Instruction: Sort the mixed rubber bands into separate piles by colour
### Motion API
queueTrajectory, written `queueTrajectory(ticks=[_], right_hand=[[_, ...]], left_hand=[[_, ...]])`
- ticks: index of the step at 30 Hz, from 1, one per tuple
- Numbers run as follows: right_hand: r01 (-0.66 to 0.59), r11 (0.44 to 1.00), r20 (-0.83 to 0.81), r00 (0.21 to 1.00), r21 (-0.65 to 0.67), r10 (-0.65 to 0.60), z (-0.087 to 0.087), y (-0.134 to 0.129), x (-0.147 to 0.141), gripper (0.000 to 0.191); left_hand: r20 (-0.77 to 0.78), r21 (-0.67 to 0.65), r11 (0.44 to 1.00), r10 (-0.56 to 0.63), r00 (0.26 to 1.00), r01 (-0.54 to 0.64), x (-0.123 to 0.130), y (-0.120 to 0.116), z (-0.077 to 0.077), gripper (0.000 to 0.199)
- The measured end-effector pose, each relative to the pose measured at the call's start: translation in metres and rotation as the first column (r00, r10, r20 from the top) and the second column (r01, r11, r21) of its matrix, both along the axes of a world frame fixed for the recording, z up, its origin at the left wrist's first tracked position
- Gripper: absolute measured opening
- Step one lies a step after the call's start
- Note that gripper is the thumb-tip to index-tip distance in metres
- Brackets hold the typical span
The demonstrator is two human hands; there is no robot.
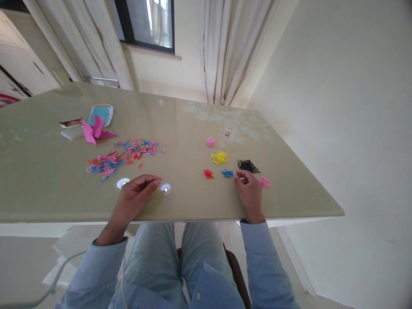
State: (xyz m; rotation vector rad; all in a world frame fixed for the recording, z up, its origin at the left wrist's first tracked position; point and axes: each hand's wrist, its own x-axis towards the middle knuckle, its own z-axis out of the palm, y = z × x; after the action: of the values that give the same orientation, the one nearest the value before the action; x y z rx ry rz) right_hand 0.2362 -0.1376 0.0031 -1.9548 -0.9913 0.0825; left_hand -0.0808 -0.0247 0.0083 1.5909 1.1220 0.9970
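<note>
Right hand [249, 191], fingertips pinched narrow, sits just beside the blue pieces [227, 174], which lie to its left on the desk [189, 197]; whether it grips one, nobody can tell. Left hand [133, 200], also pinched, hovers near the multicoloured pile [107, 165].

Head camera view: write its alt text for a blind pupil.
A person's right hand is beside a small blue pile on a table, their left hand in front of a mixed pink, red and blue heap of bits. Near the blue pile lie a yellow pile, black pile, red pile and pink pile.
</note>
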Motion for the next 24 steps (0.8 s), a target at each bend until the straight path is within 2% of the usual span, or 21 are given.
queueTrajectory(ticks=[6,13,15,20,24], right_hand=[[-0.002,0.992,0.117,0.993,-0.122,0.016,0.001,0.009,0.012,0.038],[-0.006,1.0,-0.054,0.999,-0.03,0.005,-0.005,0.0,0.016,0.044],[-0.024,1.0,-0.075,0.997,-0.018,0.023,-0.006,-0.004,0.016,0.043],[-0.144,0.989,-0.022,0.99,-0.034,0.143,-0.006,-0.013,0.013,0.04],[-0.191,0.981,-0.014,0.982,-0.043,0.19,-0.005,-0.015,0.011,0.04]], left_hand=[[-0.009,0.032,0.999,-0.018,1.0,0.018,0.001,0.0,-0.001,0.03],[-0.006,0.055,0.998,-0.011,1.0,0.011,0.003,0.0,-0.007,0.028],[-0.002,0.067,0.997,0.033,0.999,-0.033,0.003,0.0,-0.008,0.028],[-0.04,0.143,0.961,0.245,0.969,-0.237,0.001,0.003,-0.008,0.031],[-0.195,0.23,0.933,0.324,0.926,-0.278,-0.005,0.01,-0.006,0.031]])
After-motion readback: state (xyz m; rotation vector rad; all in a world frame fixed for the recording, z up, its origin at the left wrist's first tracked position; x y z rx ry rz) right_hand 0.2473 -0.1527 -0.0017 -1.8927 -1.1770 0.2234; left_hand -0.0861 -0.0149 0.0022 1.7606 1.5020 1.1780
